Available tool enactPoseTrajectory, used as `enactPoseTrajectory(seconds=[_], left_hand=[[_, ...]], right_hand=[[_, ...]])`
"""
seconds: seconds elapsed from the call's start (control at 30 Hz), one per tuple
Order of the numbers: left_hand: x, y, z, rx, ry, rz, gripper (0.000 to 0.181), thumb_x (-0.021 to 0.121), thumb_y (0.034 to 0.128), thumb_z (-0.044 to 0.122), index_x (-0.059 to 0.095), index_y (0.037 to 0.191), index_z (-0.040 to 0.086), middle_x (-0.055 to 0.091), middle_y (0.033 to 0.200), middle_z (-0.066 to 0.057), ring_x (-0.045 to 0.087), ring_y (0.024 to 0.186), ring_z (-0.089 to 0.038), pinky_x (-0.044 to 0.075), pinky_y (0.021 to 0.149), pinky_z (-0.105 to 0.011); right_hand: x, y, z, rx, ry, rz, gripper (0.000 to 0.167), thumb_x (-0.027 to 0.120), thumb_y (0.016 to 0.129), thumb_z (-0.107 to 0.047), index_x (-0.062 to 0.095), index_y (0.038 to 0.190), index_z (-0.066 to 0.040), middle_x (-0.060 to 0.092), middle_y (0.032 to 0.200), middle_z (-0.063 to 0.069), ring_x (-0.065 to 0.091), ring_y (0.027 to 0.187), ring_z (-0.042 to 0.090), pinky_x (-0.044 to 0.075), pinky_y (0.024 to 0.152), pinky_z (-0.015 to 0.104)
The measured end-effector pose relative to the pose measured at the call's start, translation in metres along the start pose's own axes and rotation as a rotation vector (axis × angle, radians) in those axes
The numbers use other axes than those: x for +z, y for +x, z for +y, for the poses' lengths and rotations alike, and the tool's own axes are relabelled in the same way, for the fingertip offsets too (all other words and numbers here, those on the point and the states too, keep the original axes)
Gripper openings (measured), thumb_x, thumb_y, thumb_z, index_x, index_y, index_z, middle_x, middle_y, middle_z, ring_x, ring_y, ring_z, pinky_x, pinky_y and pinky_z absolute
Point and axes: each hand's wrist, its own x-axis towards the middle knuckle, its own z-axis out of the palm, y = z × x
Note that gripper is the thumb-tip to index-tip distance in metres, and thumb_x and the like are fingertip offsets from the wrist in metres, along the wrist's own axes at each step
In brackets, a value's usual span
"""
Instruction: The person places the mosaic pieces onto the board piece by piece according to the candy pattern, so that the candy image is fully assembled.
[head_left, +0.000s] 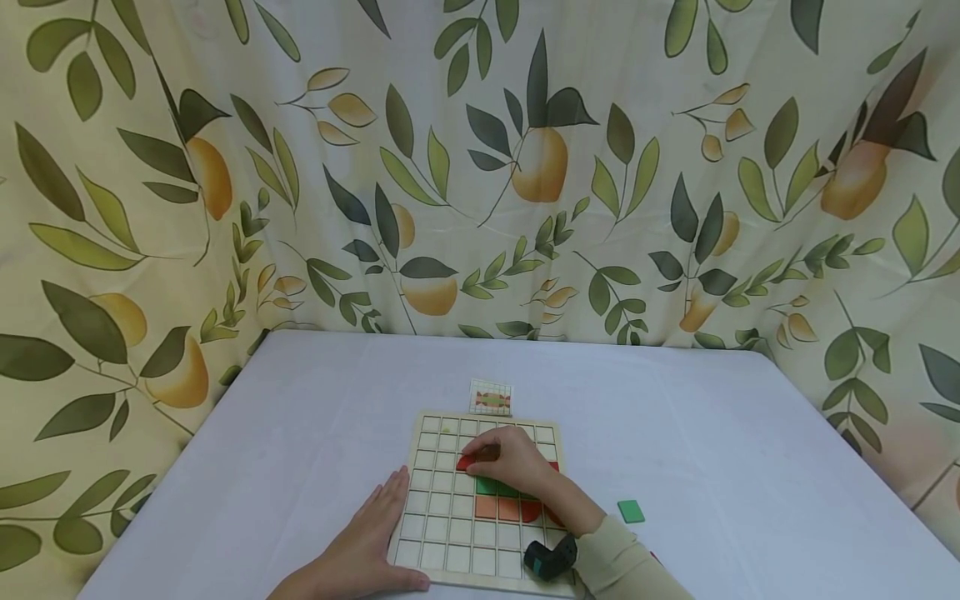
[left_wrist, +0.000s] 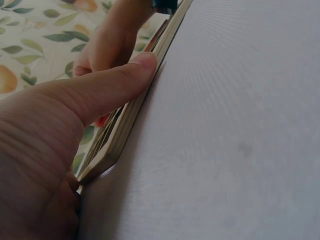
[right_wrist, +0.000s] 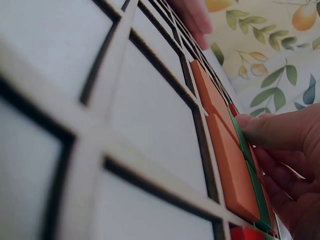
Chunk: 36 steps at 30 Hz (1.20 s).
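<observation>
A wooden grid board (head_left: 465, 577) lies on the table, with orange tiles (head_left: 497, 507), green tiles (head_left: 491, 487) and red rounded pieces (head_left: 531, 510) set in some squares. My right hand (head_left: 517, 461) reaches over it and pinches a red piece (head_left: 465, 461) at the grid, left of the red tile (head_left: 553, 466). In the right wrist view its thumb and fingers are close to the green tiles (right_wrist: 257, 197). My left hand (head_left: 360, 542) rests along the board's left edge, fingers straight. Its thumb lies on the near edge (left_wrist: 125, 130) in the left wrist view.
A small card (head_left: 492, 398) with a coloured grid pattern lies just beyond the board. On the table to the right is a loose green tile (head_left: 631, 511). A red bit (head_left: 653, 556) peeks out beside the right sleeve. A leaf-patterned curtain (head_left: 480, 167) hangs behind the white table.
</observation>
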Motion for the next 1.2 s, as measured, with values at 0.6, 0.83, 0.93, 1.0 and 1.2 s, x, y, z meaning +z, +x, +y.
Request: enactPoseTrajectory(seconds=[0.6,0.83,0.93,1.0,1.2], left_hand=[[0.001,0.000,0.000,0.009,0.019,0.004,0.128,0.066,0.0594,0.072,0.006,0.146,-0.001,0.007,0.152,-0.014,0.005,0.138,-0.027,-0.013,0.098,-0.007],[0.002,0.000,-0.002,0.039,0.023,0.023,0.127,0.066,0.0603,0.071,0.007,0.145,-0.003,0.008,0.152,-0.015,0.006,0.138,-0.028,-0.011,0.100,-0.008],[0.003,0.000,-0.001,0.046,0.014,0.025,0.127,0.067,0.0609,0.070,0.008,0.145,-0.004,0.008,0.151,-0.017,0.006,0.138,-0.029,-0.012,0.099,-0.008],[0.003,0.000,-0.001,0.043,0.008,0.021,0.127,0.067,0.0611,0.069,0.008,0.145,-0.005,0.008,0.151,-0.018,0.006,0.138,-0.030,-0.012,0.099,-0.007],[0.001,0.000,0.001,0.001,0.020,0.007,0.129,0.066,0.0586,0.072,0.007,0.145,-0.003,0.007,0.152,-0.015,0.005,0.138,-0.027,-0.013,0.097,-0.006]], right_hand=[[-0.006,-0.013,-0.006,0.055,0.039,0.027,0.019,0.073,0.079,-0.019,0.072,0.097,-0.012,0.066,0.098,-0.004,0.059,0.100,0.017,0.049,0.085,0.037],[-0.009,-0.041,-0.010,0.001,0.017,0.026,0.021,0.073,0.079,-0.021,0.072,0.098,-0.011,0.067,0.099,-0.003,0.060,0.098,0.016,0.049,0.083,0.035],[-0.010,-0.052,-0.011,-0.030,0.024,0.023,0.021,0.073,0.080,-0.024,0.072,0.097,-0.012,0.067,0.098,-0.004,0.060,0.097,0.012,0.048,0.084,0.033],[-0.010,-0.058,-0.011,-0.067,0.021,0.028,0.019,0.072,0.080,-0.024,0.072,0.096,-0.012,0.068,0.097,-0.004,0.060,0.096,0.011,0.049,0.083,0.033],[-0.013,-0.072,-0.010,-0.107,0.012,0.038,0.017,0.071,0.082,-0.021,0.071,0.096,-0.012,0.068,0.094,-0.005,0.061,0.090,0.011,0.051,0.079,0.030]])
